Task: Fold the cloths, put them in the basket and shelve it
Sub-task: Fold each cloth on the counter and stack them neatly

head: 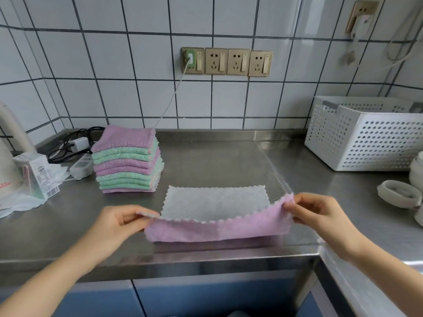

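A cloth (pixel 215 209), purple on one face and grey on the other, lies on the steel counter (pixel 229 161) near its front edge. My left hand (pixel 119 223) pinches its near left corner and my right hand (pixel 320 213) pinches its near right corner. The near edge is lifted off the counter, so the purple face hangs toward me and the grey face shows behind it. A stack of folded purple and green cloths (pixel 128 161) stands at the back left. A white perforated basket (pixel 366 133) sits at the back right, apart from both hands.
A power strip (pixel 81 167), a charger and black cables lie left of the stack. A plastic bag with a small carton (pixel 39 177) sits at the far left. White round items (pixel 397 194) rest at the right edge. Wall sockets (pixel 226 61) are on the tiles.
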{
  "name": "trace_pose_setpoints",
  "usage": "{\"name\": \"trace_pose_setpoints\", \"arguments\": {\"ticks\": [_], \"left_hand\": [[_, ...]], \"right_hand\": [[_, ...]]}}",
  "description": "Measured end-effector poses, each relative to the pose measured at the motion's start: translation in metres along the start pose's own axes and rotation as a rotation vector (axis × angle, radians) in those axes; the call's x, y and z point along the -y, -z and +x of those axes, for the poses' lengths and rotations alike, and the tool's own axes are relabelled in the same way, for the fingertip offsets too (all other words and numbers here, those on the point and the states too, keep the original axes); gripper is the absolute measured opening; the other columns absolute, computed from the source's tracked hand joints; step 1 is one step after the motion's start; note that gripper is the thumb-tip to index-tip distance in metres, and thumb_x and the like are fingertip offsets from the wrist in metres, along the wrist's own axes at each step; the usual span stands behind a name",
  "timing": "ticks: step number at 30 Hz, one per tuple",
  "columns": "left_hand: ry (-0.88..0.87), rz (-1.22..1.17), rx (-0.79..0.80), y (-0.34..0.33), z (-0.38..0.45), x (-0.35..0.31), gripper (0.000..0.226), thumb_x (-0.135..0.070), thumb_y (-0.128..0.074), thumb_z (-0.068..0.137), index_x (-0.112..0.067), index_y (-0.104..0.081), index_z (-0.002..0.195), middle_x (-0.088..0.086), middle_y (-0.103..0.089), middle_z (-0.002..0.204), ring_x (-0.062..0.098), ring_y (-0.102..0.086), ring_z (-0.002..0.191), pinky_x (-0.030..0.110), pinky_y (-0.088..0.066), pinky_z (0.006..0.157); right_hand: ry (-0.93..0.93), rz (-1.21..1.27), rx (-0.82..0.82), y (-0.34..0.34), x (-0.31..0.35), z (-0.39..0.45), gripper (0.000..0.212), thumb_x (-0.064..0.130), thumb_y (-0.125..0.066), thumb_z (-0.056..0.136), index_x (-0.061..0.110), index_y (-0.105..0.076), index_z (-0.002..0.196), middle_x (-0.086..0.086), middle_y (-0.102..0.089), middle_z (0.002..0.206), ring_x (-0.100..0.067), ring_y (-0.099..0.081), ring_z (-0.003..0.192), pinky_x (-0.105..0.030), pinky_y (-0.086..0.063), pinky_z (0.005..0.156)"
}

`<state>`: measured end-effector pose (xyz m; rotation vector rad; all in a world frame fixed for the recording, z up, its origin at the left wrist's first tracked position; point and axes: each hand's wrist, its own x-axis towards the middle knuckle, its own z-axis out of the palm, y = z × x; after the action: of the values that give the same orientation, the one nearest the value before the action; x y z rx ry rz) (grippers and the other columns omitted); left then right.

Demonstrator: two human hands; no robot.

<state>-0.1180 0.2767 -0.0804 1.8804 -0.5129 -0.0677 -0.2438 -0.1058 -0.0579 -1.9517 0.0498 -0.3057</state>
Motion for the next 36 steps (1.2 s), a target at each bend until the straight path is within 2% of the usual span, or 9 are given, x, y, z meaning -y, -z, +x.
{"name": "trace_pose_setpoints", "arguments": {"ticks": [7, 13, 16, 22, 27, 30, 32, 34, 36], "left_hand": [[0.217, 0.045, -0.207, -0.042, 0.086, 0.023, 0.016, -0.012, -0.068, 0.086, -0.003, -0.070, 0.073, 0.006, -0.062, 0.065, 0.016, -0.050, 0.062, 0.026, -0.036, 0.059], [0.195, 0.391, -0.214, -0.050, 0.113, 0.038, 0.030, -0.019, -0.065, 0.086, 0.005, -0.062, 0.068, 0.002, -0.046, 0.052, 0.016, -0.040, 0.052, 0.028, -0.030, 0.052], [0.145, 0.433, -0.248, -0.051, 0.116, 0.043, 0.028, -0.018, -0.064, 0.087, 0.002, -0.060, 0.068, -0.005, -0.041, 0.047, 0.010, -0.035, 0.046, 0.026, -0.028, 0.048], [0.151, 0.507, -0.316, -0.060, 0.117, 0.046, 0.028, -0.019, -0.063, 0.088, -0.006, -0.058, 0.064, -0.001, -0.050, 0.051, 0.015, -0.045, 0.050, 0.026, -0.033, 0.050], [0.225, 0.524, -0.331, -0.055, 0.108, 0.026, 0.019, -0.024, -0.059, 0.091, -0.006, -0.064, 0.096, 0.009, -0.068, 0.087, 0.031, -0.063, 0.089, 0.034, -0.049, 0.072], [0.010, 0.724, -0.406, -0.056, 0.080, 0.012, 0.024, -0.021, -0.058, 0.089, -0.014, -0.060, 0.112, 0.002, -0.065, 0.104, 0.027, -0.060, 0.099, 0.034, -0.045, 0.080], [-0.188, 0.636, -0.242, -0.075, 0.050, 0.000, 0.029, -0.022, -0.059, 0.089, -0.018, -0.062, 0.117, -0.002, -0.063, 0.116, 0.020, -0.056, 0.111, 0.025, -0.039, 0.094], [-0.244, 0.626, 0.056, -0.102, 0.024, -0.006, 0.045, -0.039, -0.052, 0.093, -0.025, -0.049, 0.136, -0.010, -0.047, 0.141, 0.011, -0.038, 0.134, 0.013, -0.015, 0.109], [-0.277, 0.795, 0.208, -0.123, 0.011, -0.002, 0.058, -0.054, -0.038, 0.094, -0.032, -0.029, 0.147, -0.016, -0.022, 0.156, 0.006, -0.013, 0.145, 0.020, 0.001, 0.114]], "right_hand": [[-0.333, 0.086, -0.276, -0.024, -0.049, 0.087, 0.030, 0.016, -0.067, 0.087, 0.007, -0.058, 0.060, -0.001, -0.042, 0.049, -0.012, -0.036, 0.040, -0.019, -0.033, 0.037], [-0.406, -0.216, -0.354, -0.028, -0.077, 0.107, 0.032, 0.030, -0.068, 0.084, 0.008, -0.066, 0.061, 0.006, -0.048, 0.036, -0.015, -0.044, 0.031, -0.018, -0.035, 0.036], [-0.370, -0.312, -0.359, -0.032, -0.074, 0.112, 0.024, 0.031, -0.065, 0.087, 0.017, -0.069, 0.068, 0.006, -0.058, 0.050, -0.018, -0.055, 0.049, -0.022, -0.039, 0.050], [-0.366, -0.468, -0.382, -0.038, -0.071, 0.120, 0.035, 0.033, -0.063, 0.088, 0.007, -0.061, 0.065, 0.000, -0.055, 0.054, -0.015, -0.049, 0.054, -0.028, -0.033, 0.051], [-0.409, -0.387, -0.360, -0.033, -0.044, 0.108, 0.032, 0.028, -0.058, 0.090, -0.001, -0.065, 0.078, -0.014, -0.067, 0.068, -0.032, -0.063, 0.064, -0.034, -0.054, 0.066], [-0.111, -0.616, -0.356, -0.033, -0.027, 0.073, 0.018, 0.020, -0.053, 0.091, 0.008, -0.065, 0.097, -0.007, -0.070, 0.087, -0.029, -0.066, 0.078, -0.035, -0.053, 0.072], [0.120, -0.722, -0.232, -0.048, -0.017, 0.043, 0.020, 0.019, -0.054, 0.092, 0.016, -0.065, 0.109, -0.002, -0.069, 0.103, -0.024, -0.066, 0.089, -0.033, -0.051, 0.077], [0.257, -0.711, -0.007, -0.071, -0.013, 0.018, 0.029, 0.019, -0.050, 0.094, 0.019, -0.060, 0.120, 0.002, -0.064, 0.119, -0.019, -0.062, 0.105, -0.028, -0.047, 0.090], [0.375, -0.800, 0.163, -0.092, -0.014, 0.004, 0.038, 0.021, -0.044, 0.096, 0.017, -0.053, 0.133, 0.002, -0.054, 0.136, -0.016, -0.049, 0.127, -0.024, -0.035, 0.107]]}}
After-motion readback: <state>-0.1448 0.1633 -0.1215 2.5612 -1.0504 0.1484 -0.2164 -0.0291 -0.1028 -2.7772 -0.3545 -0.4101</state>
